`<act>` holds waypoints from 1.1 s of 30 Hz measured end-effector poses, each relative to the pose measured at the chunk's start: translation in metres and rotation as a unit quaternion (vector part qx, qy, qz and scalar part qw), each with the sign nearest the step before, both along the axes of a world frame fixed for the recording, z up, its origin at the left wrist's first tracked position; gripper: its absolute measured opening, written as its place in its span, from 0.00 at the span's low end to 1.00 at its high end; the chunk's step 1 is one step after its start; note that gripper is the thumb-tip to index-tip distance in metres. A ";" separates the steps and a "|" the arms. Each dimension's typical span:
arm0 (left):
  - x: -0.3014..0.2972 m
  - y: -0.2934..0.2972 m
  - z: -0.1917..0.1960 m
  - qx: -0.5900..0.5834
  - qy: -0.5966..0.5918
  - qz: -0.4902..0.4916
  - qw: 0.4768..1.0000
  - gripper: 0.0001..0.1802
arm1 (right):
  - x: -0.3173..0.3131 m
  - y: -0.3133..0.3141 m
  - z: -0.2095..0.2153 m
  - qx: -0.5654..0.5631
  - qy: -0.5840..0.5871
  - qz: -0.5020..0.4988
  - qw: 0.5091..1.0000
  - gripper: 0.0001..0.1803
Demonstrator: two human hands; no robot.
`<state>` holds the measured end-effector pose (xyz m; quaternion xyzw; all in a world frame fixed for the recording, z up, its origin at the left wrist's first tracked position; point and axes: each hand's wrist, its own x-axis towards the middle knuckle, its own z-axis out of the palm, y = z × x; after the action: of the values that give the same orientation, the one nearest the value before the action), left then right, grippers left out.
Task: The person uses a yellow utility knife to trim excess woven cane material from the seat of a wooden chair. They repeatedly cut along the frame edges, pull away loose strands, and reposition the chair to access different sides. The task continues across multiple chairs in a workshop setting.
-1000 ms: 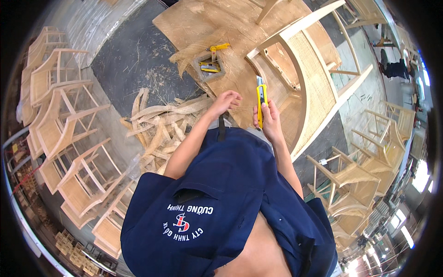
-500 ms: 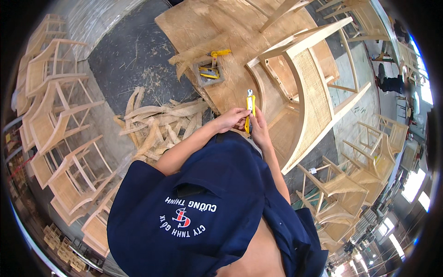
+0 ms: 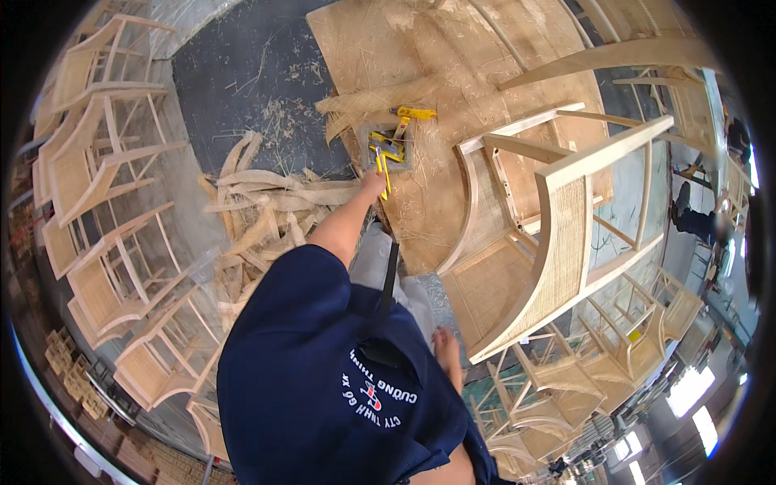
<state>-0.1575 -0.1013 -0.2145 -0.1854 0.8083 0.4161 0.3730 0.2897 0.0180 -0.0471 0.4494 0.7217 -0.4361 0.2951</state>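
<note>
My left hand (image 3: 373,183) reaches forward at the edge of a plywood board (image 3: 485,89), closed round a yellow utility knife (image 3: 384,176). The knife is at the near left side of a small square tray (image 3: 411,153), where more yellow tools (image 3: 391,147) lie. Beyond the tray, another yellow-handled tool (image 3: 417,113) rests on the board. My right hand (image 3: 445,347) hangs low beside my leg with its fingers curled, and nothing shows in it. To its right a wooden chair frame with woven cane panels (image 3: 566,234) lies tipped on the board.
Cut strips of cane webbing (image 3: 267,202) are heaped on the floor at left. Several pale wooden chairs (image 3: 97,170) line the left side, and more chairs (image 3: 558,372) stand at lower right. At far right is another person (image 3: 697,222). Fibre scraps litter the dark mat (image 3: 250,81).
Both hands were together at the knife in front of my body. Now the left has carried it forward to the tray, and the right has let go and dropped to my side.
</note>
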 end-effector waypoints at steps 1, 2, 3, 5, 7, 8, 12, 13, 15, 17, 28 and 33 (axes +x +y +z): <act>-0.012 0.005 -0.009 -0.016 0.030 0.000 0.999 0.20 | 0.009 -0.013 0.009 -0.010 -0.002 -0.065 0.998 0.19; -0.027 0.011 -0.015 -0.038 0.020 -0.027 0.999 0.20 | 0.018 -0.027 0.014 -0.015 -0.031 -0.108 0.994 0.19; -0.034 0.010 -0.028 -0.059 -0.001 -0.041 0.997 0.19 | 0.024 -0.030 0.022 -0.001 -0.056 -0.116 0.992 0.19; -0.050 0.019 -0.045 -0.076 0.026 -0.035 0.996 0.19 | 0.023 -0.051 0.028 0.053 -0.004 -0.069 0.996 0.19; -0.065 0.021 -0.056 -0.074 0.028 -0.035 0.996 0.17 | 0.011 -0.065 0.031 0.046 -0.005 -0.091 0.995 0.18; -0.052 0.011 -0.062 -0.090 0.024 -0.003 0.996 0.17 | 0.010 -0.047 0.038 0.050 -0.009 -0.067 0.996 0.18; -0.061 0.024 -0.050 -0.137 0.040 -0.077 0.987 0.15 | 0.003 -0.050 0.036 -0.021 -0.027 -0.179 0.983 0.17; -0.054 0.020 -0.042 -0.151 0.032 -0.117 0.981 0.15 | 0.009 -0.052 0.033 -0.026 -0.021 -0.193 0.981 0.17; -0.030 0.010 -0.026 -0.111 0.025 -0.195 0.974 0.13 | 0.034 -0.052 0.022 -0.037 -0.011 -0.234 0.972 0.17; 0.012 0.001 -0.016 0.039 -0.056 -0.162 0.984 0.11 | 0.055 -0.040 0.014 -0.038 -0.014 -0.280 0.959 0.18; 0.187 0.024 0.075 0.219 0.100 -0.243 0.940 0.12 | 0.187 -0.057 -0.036 -0.100 0.133 -0.489 0.856 0.19; 0.291 0.138 0.161 0.319 -0.009 -0.186 0.929 0.27 | 0.320 -0.095 -0.059 -0.073 0.106 -0.620 0.774 0.15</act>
<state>0.1332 0.0371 -0.0535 0.0934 0.6492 0.5737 0.4906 0.6099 -0.0767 -0.1061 0.7279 0.2793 -0.6204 -0.0856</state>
